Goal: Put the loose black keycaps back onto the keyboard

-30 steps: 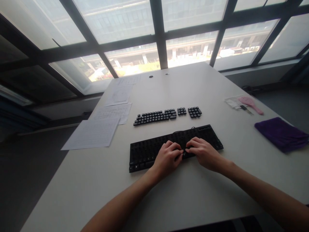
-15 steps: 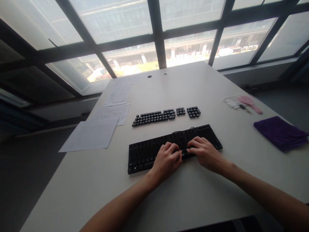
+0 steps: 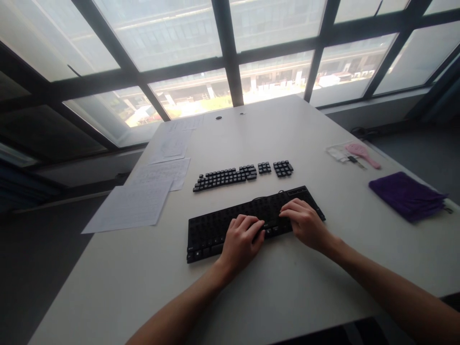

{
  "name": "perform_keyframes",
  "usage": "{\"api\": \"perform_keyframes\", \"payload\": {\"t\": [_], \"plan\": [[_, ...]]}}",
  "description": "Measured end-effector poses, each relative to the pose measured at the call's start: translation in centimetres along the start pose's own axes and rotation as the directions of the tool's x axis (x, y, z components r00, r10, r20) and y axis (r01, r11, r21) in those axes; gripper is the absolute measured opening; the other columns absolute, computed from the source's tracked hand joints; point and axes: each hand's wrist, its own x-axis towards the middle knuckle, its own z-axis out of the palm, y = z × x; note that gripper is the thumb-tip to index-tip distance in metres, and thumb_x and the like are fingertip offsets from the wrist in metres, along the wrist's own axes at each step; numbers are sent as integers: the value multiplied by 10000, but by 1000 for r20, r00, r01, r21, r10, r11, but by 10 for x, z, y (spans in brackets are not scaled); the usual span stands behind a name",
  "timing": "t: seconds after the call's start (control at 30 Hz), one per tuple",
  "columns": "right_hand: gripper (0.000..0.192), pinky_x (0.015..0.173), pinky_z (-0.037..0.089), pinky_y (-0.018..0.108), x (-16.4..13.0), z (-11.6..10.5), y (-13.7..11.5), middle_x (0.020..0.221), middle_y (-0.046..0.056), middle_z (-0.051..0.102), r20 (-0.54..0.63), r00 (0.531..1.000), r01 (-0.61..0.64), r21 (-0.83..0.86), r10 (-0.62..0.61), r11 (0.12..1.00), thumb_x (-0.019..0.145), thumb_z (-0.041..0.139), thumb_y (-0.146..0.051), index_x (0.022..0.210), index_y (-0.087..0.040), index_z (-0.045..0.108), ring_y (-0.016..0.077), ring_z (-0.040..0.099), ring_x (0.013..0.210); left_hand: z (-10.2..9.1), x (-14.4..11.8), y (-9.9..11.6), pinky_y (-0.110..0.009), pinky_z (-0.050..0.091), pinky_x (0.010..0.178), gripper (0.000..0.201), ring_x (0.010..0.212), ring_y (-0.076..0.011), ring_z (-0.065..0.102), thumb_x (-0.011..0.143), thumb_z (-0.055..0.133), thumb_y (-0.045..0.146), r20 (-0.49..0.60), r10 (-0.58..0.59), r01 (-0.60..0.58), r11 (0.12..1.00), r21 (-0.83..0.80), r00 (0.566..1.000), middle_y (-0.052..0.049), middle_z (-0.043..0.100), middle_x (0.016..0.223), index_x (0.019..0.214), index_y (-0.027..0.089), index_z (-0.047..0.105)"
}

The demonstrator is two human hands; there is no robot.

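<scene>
The left hand [image 3: 241, 239] and right hand [image 3: 305, 223] hide part of the black keyboard [image 3: 212, 230]. What the paper sheets [image 3: 129, 206] bear is too small to read.

From afar, I saw the right hand [image 3: 306, 223] move away from the left hand [image 3: 240, 239]; the gap between them widened.

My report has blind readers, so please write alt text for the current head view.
A person's left hand and right hand are at a black keyboard on a white table. Beyond it, detached keycaps lie in groups; papers are at left, a purple cloth and a pink handled object at right, large windows behind.
</scene>
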Motion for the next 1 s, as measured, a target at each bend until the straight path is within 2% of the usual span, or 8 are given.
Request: {"api": "perform_keyframes", "payload": {"t": [0.1, 0.2, 0.27, 0.37, 0.53, 0.67, 0.8, 1.0], "plan": [[315, 849, 511, 422, 3, -7, 1, 965, 79, 715, -38, 999, -38, 17, 39, 999, 890, 489, -11, 919, -219, 724, 257, 599, 941, 0, -2, 5, -428, 481, 841, 303, 1037, -268, 603, 943, 664, 330, 43, 29, -30, 1000, 7, 999, -87, 703, 1144, 1233, 243, 678], [273, 857, 513, 411, 11, -20, 15, 961, 80, 713, -89, 991, -101, -10, 99, 995, 911, 502, -48, 955, -205, 721, 259, 605, 940, -4, 6, 9, -432, 490, 868, 314, 1053, -268, 603, 937, 679, 348, 39, 37, -36, 999, -29, 999, -86, 703, 1155, 1232, 242, 680], [242, 871, 505, 409, 23, -29, 33, 964, 84, 717, -133, 980, -160, -75, 149, 984, 929, 521, -88, 1002, -192, 727, 264, 610, 944, -6, 22, 7, -423, 498, 902, 258, 1041, -250, 606, 958, 651, 326, 23, 16, -15, 997, -70, 1000, -76, 710, 1131, 1193, 233, 700], [220, 889, 487, 401, 48, -37, 69, 973, 90, 723, -150, 972, -211, -195, 183, 958, 934, 556, -127, 1019, -182, 752, 270, 607, 962, -2, 65, -4, -407, 500, 940, 222, 1018, -236, 610, 969, 627, 268, 10, -29, 30, 996, -87, 1000, -61, 725, 1088, 1161, 218, 726], [203, 866, 473, 367, 87, -27, 113, 985, 97, 717, 25, 978, -187, -347, 209, 919, 922, 615, -138, 1002, -185, 796, 266, 580, 980, 36, 147, -30, -398, 486, 949, 205, 996, -246, 600, 934, 670, 240, 17, -78, 78, 997, 0, 997, -62, 736, 1062, 1105, 197, 776], [195, 841, 467, 344, 99, -14, 124, 998, 104, 707, 128, 979, -91, -426, 159, 900, 921, 634, -149, 980, -206, 811, 254, 567, 990, 71, 184, -41, -385, 479, 934, 206, 970, -243, 587, 910, 703, 232, 58, -81, 79, 996, 49, 995, -77, 723, 1024, 1094, 204, 791], [181, 827, 463, 342, 102, -12, 130, 972, 93, 706, 158, 980, -35, -444, 116, 895, 914, 653, -161, 922, -226, 822, 243, 558, 965, 89, 196, -44, -386, 475, 915, 150, 980, -251, 567, 896, 715, 225, 60, -81, 77, 995, 64, 995, -86, 702, 992, 1008, 219, 815], [159, 827, 467, 342, 103, -13, 139, 952, 66, 742, 201, 979, 31, -349, 43, 937, 902, 682, -183, 816, -227, 809, 234, 568, 935, 91, 193, -42, -398, 471, 927, 127, 985, -249, 559, 898, 705, 221, 89, -44, 42, 999, 23, 995, -72, 730, 1027, 941, 231, 823]]}}
